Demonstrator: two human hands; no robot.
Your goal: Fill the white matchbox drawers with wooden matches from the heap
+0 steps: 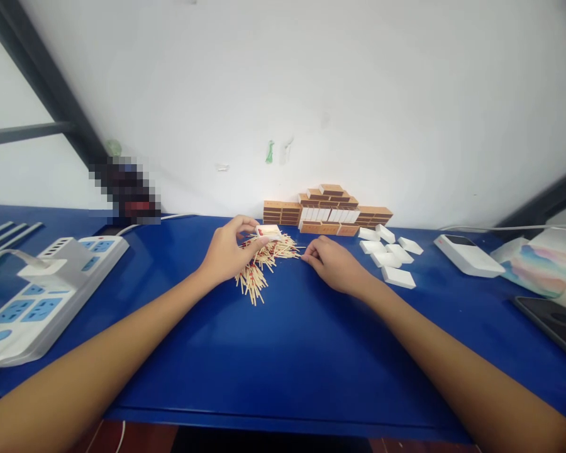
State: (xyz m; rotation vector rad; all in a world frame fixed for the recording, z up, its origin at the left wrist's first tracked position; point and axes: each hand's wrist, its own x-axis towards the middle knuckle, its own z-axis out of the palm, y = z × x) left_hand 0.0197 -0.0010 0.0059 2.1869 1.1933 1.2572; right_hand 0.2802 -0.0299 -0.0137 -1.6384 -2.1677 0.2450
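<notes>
left hand point(227, 253) pinches a matchbox tray point(268, 232) over the matches point(263, 260), right hand point(334, 263) pinches one

I am seeing a blue table point(283, 352) carrying a loose pile of matches point(259, 264) at centre, stacked matchboxes point(327, 211) lying against the wall, white trays point(389, 255) sitting right of centre, a power strip point(42, 296) lying at left, and a white device point(469, 255) at right.

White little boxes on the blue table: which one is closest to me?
The white box at the front of the group, right of the right hand; the others lie farther back.
</notes>
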